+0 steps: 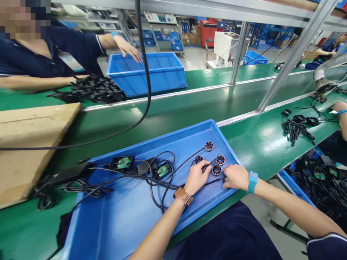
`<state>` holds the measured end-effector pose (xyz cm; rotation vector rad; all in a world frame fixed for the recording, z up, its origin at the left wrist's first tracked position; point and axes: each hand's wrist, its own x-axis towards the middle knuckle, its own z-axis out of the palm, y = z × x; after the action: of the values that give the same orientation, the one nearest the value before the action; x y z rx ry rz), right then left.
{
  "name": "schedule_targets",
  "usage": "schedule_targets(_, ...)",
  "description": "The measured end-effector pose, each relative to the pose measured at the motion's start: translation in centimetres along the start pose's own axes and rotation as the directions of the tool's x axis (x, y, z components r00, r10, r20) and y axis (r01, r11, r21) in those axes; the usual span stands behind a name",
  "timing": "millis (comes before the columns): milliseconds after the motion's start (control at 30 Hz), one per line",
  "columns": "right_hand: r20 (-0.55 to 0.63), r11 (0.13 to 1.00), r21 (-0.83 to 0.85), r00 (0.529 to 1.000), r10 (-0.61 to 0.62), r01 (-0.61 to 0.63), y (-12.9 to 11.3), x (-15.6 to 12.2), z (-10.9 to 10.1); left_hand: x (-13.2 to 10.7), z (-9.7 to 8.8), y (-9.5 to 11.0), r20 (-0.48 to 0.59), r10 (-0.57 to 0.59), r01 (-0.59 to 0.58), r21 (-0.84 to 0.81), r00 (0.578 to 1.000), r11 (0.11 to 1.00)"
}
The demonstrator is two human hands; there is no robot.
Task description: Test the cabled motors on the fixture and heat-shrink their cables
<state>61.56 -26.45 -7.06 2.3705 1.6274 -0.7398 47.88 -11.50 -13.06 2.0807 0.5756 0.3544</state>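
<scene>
Left hand (197, 177) and right hand (236, 176) touch wound coils (216, 169) amid tangled cables (151, 177).

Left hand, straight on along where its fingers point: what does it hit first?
Probably the copper-wound coil just past the left hand's fingertips, in the blue tray. The hand points up and right; the gap looks tiny, and depth is unclear. Another coil lies just beyond.

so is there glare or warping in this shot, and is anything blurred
Head view: overhead lights glare off the green conveyor belt and the blue tray; wide-angle warping bows the aluminium frame posts; both hands, left and right, are sharp over the small copper coils.
</scene>
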Motion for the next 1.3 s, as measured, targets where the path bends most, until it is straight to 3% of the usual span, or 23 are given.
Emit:
schedule_targets(100,-0.025,1.0,0.002,1.0,-0.016,0.016,0.2,0.1,0.2,0.0,-0.3,-0.1,0.016,0.003,-0.004,0.013,1.0,1.0)
schedule_targets(200,-0.069,0.994,0.113,0.998,-0.003,0.011,0.0,-0.3,0.2,0.0,-0.9,0.3,0.021,0.04,-0.04,-0.023,0.999,0.999)
schedule_targets(267,-0.076,0.981,0.196,0.997,0.01,0.005,-0.3,-0.5,0.3,-0.2,-1.4,0.8,-0.049,0.117,-0.118,-0.024,0.992,0.993)
schedule_targets(367,-0.049,0.965,0.261,0.998,0.029,-0.016,-0.3,-0.7,0.6,-1.0,-2.2,1.7,-0.137,0.292,-0.284,0.076,0.946,0.956)
schedule_targets(467,-0.018,0.97,0.239,0.998,0.056,-0.05,0.0,-0.6,0.7,-2.1,-2.3,2.8,-0.017,0.383,-0.376,0.158,0.923,0.913)
schedule_targets(533,-0.002,0.97,0.238,0.999,0.054,-0.052,0.3,-0.6,0.8,-2.8,-2.0,3.3,0.128,0.289,-0.31,0.199,0.949,0.93)
schedule_targets(600,0.003,0.963,0.265,0.999,0.042,-0.042,0.5,-0.6,0.9,-3.3,-1.4,3.7,0.237,0.118,-0.18,0.261,0.964,0.949)
schedule_targets(700,-0.005,0.951,0.306,0.999,0.04,-0.037,0.7,-0.4,1.2,-3.3,-0.4,3.8,0.321,-0.046,-0.027,0.219,0.946,0.975)
schedule_targets(833,-0.008,0.944,0.328,0.999,0.049,-0.044,0.8,-0.1,1.6,-2.8,0.6,2.8,0.389,-0.136,0.156,-0.021,0.911,0.988)
schedule_targets(1000,-0.029,0.937,0.348,0.999,0.039,-0.027,0.9,0.1,2.0,-2.7,1.3,2.0,0.413,-0.238,0.344,-0.204,0.879,0.917)
schedule_targets(1133,-0.039,0.926,0.378,0.999,0.038,-0.02,1.0,0.1,2.3,-2.8,1.2,2.4,0.423,-0.278,0.412,-0.266,0.862,0.872)
schedule_targets(1300,-0.048,0.918,0.396,0.998,0.041,-0.018,1.2,0.3,2.6,-2.7,1.1,2.3,0.437,-0.278,0.414,-0.256,0.855,0.873)
